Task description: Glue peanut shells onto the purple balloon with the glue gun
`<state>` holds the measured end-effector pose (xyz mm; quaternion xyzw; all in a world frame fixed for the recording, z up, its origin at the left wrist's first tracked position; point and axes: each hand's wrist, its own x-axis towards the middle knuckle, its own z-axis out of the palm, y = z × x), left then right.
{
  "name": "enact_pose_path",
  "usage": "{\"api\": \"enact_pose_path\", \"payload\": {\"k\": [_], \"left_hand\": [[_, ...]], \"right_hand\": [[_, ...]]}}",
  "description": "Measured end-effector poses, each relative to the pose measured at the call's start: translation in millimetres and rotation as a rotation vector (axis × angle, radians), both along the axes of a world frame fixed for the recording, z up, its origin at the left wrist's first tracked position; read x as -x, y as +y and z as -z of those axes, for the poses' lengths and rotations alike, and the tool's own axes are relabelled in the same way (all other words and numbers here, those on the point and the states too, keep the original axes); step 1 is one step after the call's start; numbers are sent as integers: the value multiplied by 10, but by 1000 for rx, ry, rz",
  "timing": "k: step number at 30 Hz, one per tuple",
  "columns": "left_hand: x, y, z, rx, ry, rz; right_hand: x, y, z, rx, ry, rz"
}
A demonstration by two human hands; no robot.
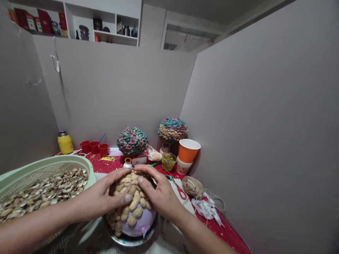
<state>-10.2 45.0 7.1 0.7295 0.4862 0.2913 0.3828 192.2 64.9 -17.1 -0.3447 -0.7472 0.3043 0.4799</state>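
Observation:
A pale purple balloon (137, 220), knotted at its lower end, rests in a round metal bowl (128, 242). Whole peanuts (135, 201) cover its top and left side, while its lower right surface is bare. My left hand (107, 192) lies over the upper left of the peanuts, thumb spread from the fingers. Over the upper right, my right hand (156, 187) curves with its thumb on the shells and its fingers across the top. The two hands' fingertips come close together at the top.
A green basket (91, 176) of shell pieces stands left. Behind are red cups (103, 150), a yellow jar (65, 143), two colourful shell-covered balls (132, 141) (172, 129) and an orange cup (187, 151). Red-handled scissors (181, 193), twine (192, 187) and crumpled tissue (208, 210) lie right, beside a grey partition (259, 123).

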Motion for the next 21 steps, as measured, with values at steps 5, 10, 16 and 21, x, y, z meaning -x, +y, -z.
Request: {"api": "enact_pose_path", "payload": {"k": [5, 10, 16, 21], "left_hand": [[31, 35, 56, 11, -30, -90], [-10, -127, 11, -30, -151, -405], [-149, -462, 123, 31, -235, -547], [-264, -366, 306, 35, -287, -523]], "right_hand": [[-47, 113, 30, 108, -5, 65], [-76, 235, 131, 184, -34, 24], [-91, 279, 219, 229, -52, 1], [-88, 303, 241, 250, -56, 9]]}}
